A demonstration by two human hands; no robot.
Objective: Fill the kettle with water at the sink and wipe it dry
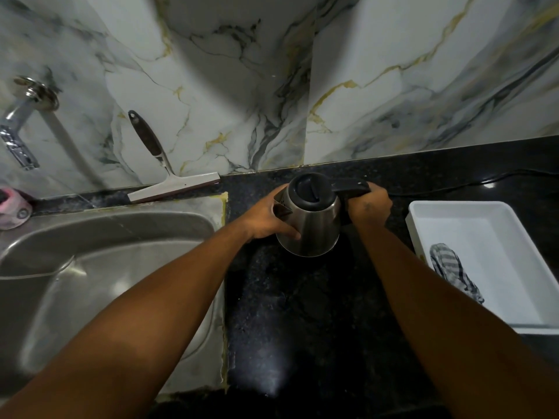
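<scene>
A steel kettle with a black lid, which is closed, stands on the dark counter near the back wall, right of the sink. My right hand is wrapped around its black handle on the right side. My left hand is pressed against the kettle's left side by the spout, thumb low on the body. A chrome tap juts from the wall above the sink's far left. A striped grey cloth lies in a white tray at the right.
The white tray sits on the counter right of the kettle. A squeegee leans on the marble wall behind the sink. A pink item rests at the sink's back left corner. A black cord runs along the counter's back.
</scene>
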